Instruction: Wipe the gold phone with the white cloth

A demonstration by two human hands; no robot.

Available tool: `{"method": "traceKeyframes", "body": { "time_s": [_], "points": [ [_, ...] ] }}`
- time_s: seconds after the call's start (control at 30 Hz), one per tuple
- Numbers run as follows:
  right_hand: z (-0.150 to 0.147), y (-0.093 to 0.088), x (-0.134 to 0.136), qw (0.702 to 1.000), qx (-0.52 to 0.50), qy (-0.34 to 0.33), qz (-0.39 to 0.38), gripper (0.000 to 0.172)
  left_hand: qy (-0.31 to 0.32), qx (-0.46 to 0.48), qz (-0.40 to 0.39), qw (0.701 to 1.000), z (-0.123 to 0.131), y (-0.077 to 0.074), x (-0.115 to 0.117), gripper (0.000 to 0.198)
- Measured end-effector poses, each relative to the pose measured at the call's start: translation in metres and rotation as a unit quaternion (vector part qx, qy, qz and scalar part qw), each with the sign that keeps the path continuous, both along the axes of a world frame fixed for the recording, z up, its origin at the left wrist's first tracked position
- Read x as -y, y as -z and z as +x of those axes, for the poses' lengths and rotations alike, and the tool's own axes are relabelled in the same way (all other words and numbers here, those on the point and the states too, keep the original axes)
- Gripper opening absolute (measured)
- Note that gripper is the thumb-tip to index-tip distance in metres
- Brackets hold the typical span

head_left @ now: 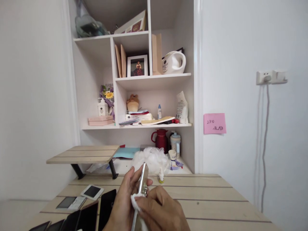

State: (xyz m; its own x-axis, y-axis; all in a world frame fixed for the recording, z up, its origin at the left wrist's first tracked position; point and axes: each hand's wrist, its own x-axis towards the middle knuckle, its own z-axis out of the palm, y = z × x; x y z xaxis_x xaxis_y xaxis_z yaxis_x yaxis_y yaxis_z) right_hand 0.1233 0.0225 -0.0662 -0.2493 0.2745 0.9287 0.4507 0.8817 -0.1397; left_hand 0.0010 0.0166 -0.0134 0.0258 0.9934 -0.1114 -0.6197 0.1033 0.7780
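Head view looks down on a slim silver-edged phone (143, 183), held upright and edge-on at the bottom centre of the frame, its lower end running out of the picture. The left hand (122, 200) has a closed grip around the phone from the left side, fingers curled up its back. The right hand (161, 208) comes in from the lower right in a closed grip, pinching a white cloth (136, 202) against the phone's face, so the cloth sits between the two hands and bunches down the lower part of the phone. Just past the fingertips, a crumpled translucent plastic bag (149, 160) lies at the far edge of the wooden counter (204, 199), and a small dropper bottle (161, 177) stands upright beside it. At the lower left of the frame lie more devices: a white-framed phone (92, 192), a grey phone with a paper label (71, 202) and several dark-screened phones, one (106, 205) right beside the left hand. A low wooden riser (83, 154) on black legs stands left of centre. Above it rise white shelves (154, 81) holding a red flask (160, 140) and a framed picture (137, 65). A pink sticky note (215, 123) is stuck to the wall at the right.
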Motion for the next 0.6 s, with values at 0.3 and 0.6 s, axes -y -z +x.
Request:
{"method": "traceKeyframes", "body": {
  "time_s": [0.3, 0.6],
  "points": [
    [0.011, -0.008, -0.005, 0.998, -0.064, 0.015, -0.006, 0.025, 0.029, 0.001, -0.002, 1.000, 0.014, -0.002, 0.005, 0.045],
    [0.027, -0.014, -0.009, 0.998, -0.051, 0.023, -0.022, 0.031, 0.107, -0.022, 0.032, 0.993, 0.009, 0.020, -0.011, 0.048]
  ]
}}
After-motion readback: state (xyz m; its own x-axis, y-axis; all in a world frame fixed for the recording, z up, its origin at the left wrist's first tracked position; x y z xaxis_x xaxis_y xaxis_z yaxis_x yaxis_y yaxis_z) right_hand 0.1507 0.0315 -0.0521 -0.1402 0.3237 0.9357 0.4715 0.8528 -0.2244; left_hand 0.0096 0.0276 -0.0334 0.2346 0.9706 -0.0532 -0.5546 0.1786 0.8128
